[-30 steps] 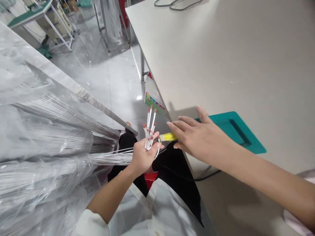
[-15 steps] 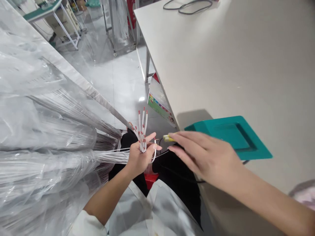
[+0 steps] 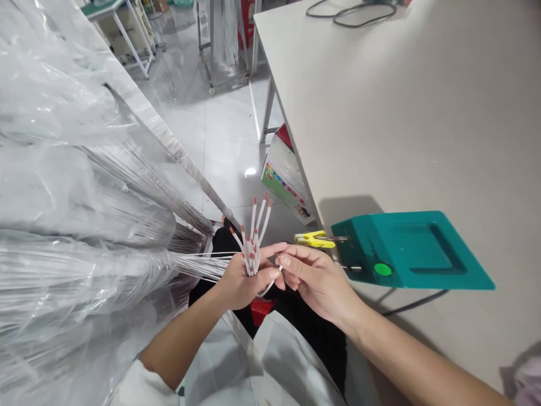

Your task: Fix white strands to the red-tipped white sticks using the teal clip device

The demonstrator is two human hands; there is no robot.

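Observation:
My left hand (image 3: 245,280) is closed around a bunch of white wires (image 3: 252,256) whose reddish-brown tips stand up above the fist. One wire (image 3: 267,288) bends away from the bunch towards my right hand (image 3: 315,273). The fingertips of my right hand pinch the tip of that wire, touching the fingers of my left hand; the tip itself is hidden. Just beyond my right hand, a yellow clip (image 3: 315,239) is attached to a metal pin on a teal device (image 3: 422,248) with a round green button (image 3: 383,269).
Plastic-wrapped bundles of long white wires (image 3: 84,276) hang over a rail (image 3: 186,160) on the left. A pale table (image 3: 401,129) spans the right, with a dark cable (image 3: 359,14) at its far end. A printed carton (image 3: 287,175) stands under the table edge.
My right hand has moved left and down from the yellow clip to the bent wire at my left hand. The clip and the green button now show, and the view has shifted slightly.

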